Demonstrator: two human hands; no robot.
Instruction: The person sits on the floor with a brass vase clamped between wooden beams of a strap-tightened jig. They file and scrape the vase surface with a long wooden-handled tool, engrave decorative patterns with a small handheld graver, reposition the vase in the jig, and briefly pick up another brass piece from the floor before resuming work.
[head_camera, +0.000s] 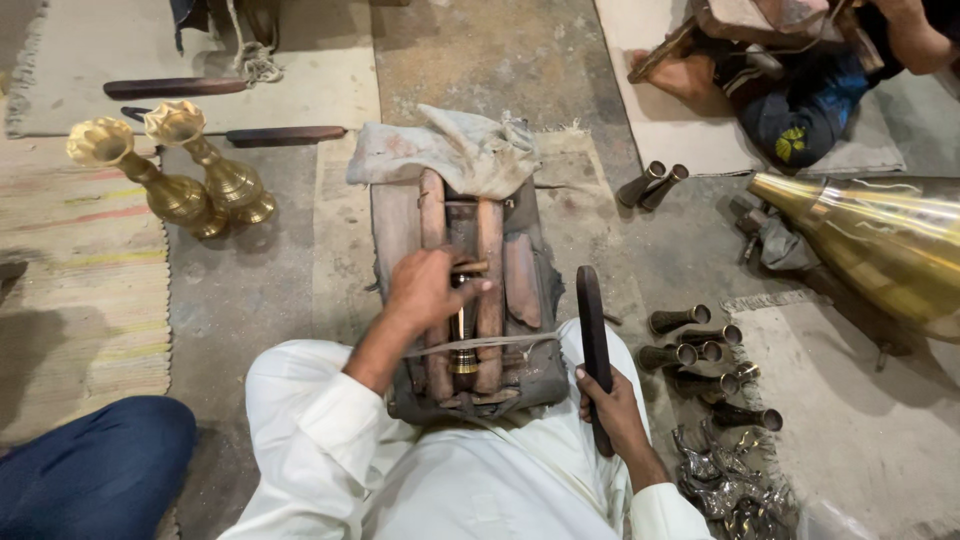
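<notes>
Shiny gold brass vases (180, 170) at ten o'clock, dark brown wooden bar (594, 350) at four, dirty off-white cloth (455, 150) at twelve, white sleeves (330, 420), striped tan rug (70, 260) at nine.

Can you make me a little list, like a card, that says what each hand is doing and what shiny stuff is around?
left hand: presses a thin brass piece on the wooden block
right hand: closed grip around a dark wooden bat
cloth: draped over the block's far end
left of block: two brass vases
right of block: small dark tubes, one big brass cone
other people: a blue knee, someone sitting far right
</notes>
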